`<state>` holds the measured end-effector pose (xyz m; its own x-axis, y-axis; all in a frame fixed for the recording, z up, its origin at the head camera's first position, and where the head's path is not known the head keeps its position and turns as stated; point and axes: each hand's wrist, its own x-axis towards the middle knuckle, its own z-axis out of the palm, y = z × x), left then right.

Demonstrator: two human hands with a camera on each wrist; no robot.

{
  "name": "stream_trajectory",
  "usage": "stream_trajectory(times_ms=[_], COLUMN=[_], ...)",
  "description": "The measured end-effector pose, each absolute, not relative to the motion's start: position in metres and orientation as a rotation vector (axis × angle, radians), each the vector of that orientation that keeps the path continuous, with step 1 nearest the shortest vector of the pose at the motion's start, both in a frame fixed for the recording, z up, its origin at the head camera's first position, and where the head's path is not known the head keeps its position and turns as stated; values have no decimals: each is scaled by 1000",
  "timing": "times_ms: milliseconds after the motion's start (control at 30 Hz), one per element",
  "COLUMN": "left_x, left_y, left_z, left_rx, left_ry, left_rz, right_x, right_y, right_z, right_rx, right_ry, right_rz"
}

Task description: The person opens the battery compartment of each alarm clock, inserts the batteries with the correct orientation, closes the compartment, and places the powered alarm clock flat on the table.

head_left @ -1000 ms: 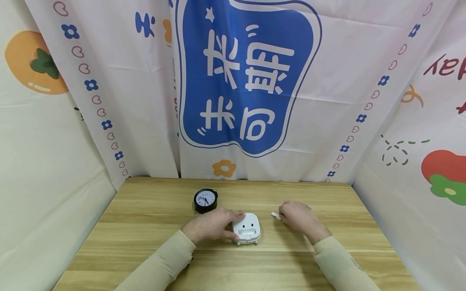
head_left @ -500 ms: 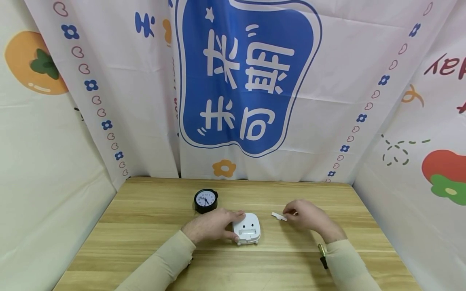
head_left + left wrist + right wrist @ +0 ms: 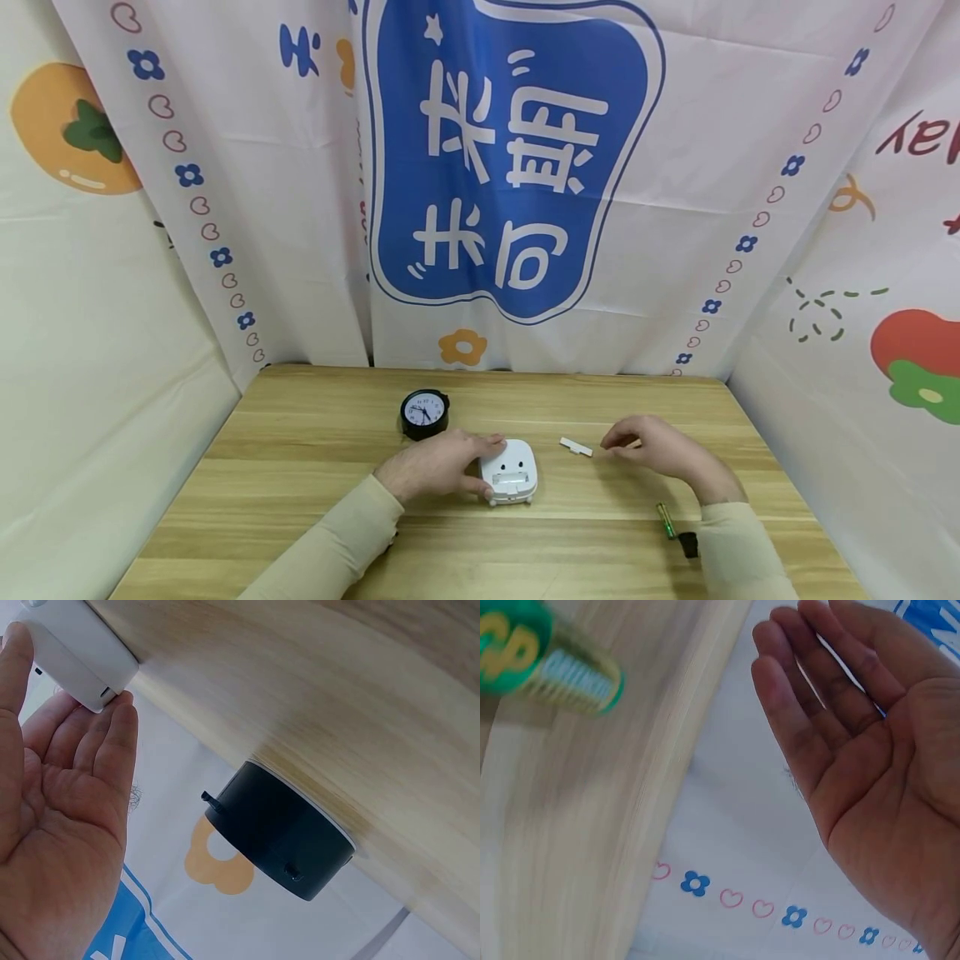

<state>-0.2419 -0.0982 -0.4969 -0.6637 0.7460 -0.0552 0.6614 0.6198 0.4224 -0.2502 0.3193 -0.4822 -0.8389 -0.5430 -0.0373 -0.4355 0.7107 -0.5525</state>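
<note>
My left hand [image 3: 444,461] holds a small white clock [image 3: 516,478], thumb on its near left side and fingers along its far left edge. The clock lies with its back up, showing two black knobs, an uncovered battery slot and short round feet. In the left wrist view, the thumb and fingers span the white casing [image 3: 75,660]. A thin white battery cover [image 3: 576,447] lies on the table to its right. Just right of that cover hovers my right hand [image 3: 660,450], fingers loosely bent around nothing. A green and gold battery [image 3: 665,521] lies nearer me, beside the right sleeve.
A round black alarm clock [image 3: 424,414] stands behind my left hand; its dark casing [image 3: 277,825] shows in the left wrist view. The wooden table [image 3: 315,417] ends at a printed cloth backdrop [image 3: 300,208]. Cloth also hangs on both sides.
My right hand has let go of the white battery cover and moved right, away from it. The battery by the right sleeve has come into view. My left hand and the white clock stay put.
</note>
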Motion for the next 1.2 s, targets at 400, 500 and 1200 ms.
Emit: stream_trajectory(times_ms=[400, 500, 1200], left_x=[-241, -241, -241], left_y=[-98, -98, -98], left_z=[-496, -496, -495], left_rx=[1149, 1148, 1134], left_ry=[2621, 2622, 2631], left_rz=[548, 543, 537], right_x=[-245, -242, -228], right_y=[342, 346, 374], right_z=[-486, -485, -489], right_rx=[-710, -701, -708], right_ry=[2591, 2566, 2411], right_rz=[-888, -895, -928])
